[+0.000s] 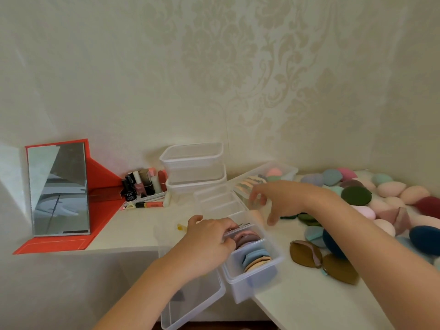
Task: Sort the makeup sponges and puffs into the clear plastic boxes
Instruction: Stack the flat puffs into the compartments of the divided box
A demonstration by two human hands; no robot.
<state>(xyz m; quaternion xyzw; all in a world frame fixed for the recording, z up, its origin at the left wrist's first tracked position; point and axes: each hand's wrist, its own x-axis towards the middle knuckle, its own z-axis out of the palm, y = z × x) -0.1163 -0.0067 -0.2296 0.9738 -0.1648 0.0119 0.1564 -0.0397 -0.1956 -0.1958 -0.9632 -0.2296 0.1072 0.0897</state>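
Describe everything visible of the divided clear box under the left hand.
The divided clear box is long plastic, split by cross walls. Its near compartments hold round puffs standing on edge, pink and mauve, blue and peach; the far ones look empty. It lies slantwise on the white table, near end past the edge. The left hand grips its left rim.

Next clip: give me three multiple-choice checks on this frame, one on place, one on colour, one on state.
1. The mirror stands: A) left of the clear boxes; B) among loose puffs; C) inside a box.
2. The two puffs nearest the table's front edge are: A) pink; B) brown; C) white.
3. The right hand is: A) gripping a puff; B) on the mirror; C) open, empty.
Answers: A, it stands far left; B, both look brown; C, spread fingers hold nothing.
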